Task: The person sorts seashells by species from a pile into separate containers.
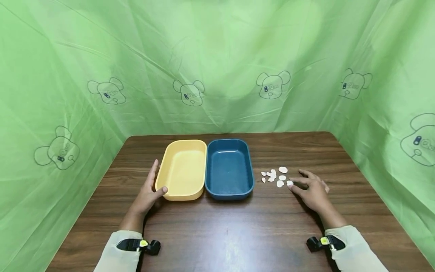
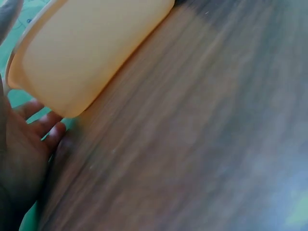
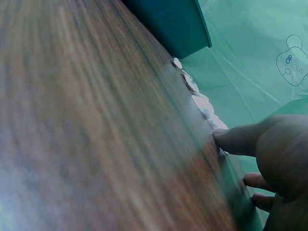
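On the left, my left hand (image 1: 146, 198) rests against a yellow tray (image 1: 181, 197), its fingers stretched along the outer side and its thumb at the near corner's rim. The left wrist view shows the fingers beside the tray wall (image 2: 77, 53). My right hand (image 1: 312, 192) pinches a small flat white piece (image 1: 289, 183) between thumb and index finger, low over the table. In the right wrist view the thumb (image 3: 236, 139) is at the end of a row of white pieces (image 3: 202, 103). Several more pale, shell-like pieces (image 1: 280, 184) lie scattered just left of that hand.
A dark blue tray (image 1: 229, 197) stands right beside the yellow one, between it and the white pieces. Both trays sit on a brown wood-grain table (image 1: 217, 226). Green cloth (image 1: 224, 45) with printed bear outlines hangs behind and along both sides.
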`<state>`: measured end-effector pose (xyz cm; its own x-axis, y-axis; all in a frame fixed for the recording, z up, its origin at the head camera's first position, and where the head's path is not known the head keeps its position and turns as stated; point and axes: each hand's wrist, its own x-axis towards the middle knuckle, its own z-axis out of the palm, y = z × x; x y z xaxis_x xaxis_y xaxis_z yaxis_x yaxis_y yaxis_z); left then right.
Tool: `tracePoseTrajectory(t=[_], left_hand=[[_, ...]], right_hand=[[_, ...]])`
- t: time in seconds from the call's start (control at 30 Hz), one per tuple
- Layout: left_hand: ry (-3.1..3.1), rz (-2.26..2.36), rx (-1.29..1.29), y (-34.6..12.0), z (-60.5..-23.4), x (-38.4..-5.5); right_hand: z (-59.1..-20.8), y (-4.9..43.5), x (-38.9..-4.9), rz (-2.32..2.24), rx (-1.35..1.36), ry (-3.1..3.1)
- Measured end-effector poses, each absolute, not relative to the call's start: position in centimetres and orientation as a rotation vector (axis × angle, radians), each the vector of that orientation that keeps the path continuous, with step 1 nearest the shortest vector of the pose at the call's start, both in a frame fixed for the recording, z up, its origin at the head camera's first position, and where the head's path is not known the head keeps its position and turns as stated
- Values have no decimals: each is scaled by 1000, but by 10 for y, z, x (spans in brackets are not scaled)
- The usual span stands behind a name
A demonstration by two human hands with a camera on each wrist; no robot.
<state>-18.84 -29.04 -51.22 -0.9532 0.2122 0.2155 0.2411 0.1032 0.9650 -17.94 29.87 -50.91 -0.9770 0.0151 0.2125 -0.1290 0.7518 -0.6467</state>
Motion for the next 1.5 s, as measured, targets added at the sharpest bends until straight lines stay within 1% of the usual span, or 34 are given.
tracePoseTrajectory(t=[0.43, 0.77, 1.07, 1.5], left_hand=[[-2545, -1896, -358, -296, -510, -186], [-2569, -1885, -354, -296, -507, -184], [-2606, -1845, -331, -298, -506, -186], [-2589, -1878, -345, -297, -509, -185]], right_hand=[[-510, 302, -179, 1036, 65, -2723], [-503, 299, -175, 1146, -8, -2676], [-501, 297, -176, 1257, 11, -2575], [-492, 284, -179, 1280, 74, -2429]])
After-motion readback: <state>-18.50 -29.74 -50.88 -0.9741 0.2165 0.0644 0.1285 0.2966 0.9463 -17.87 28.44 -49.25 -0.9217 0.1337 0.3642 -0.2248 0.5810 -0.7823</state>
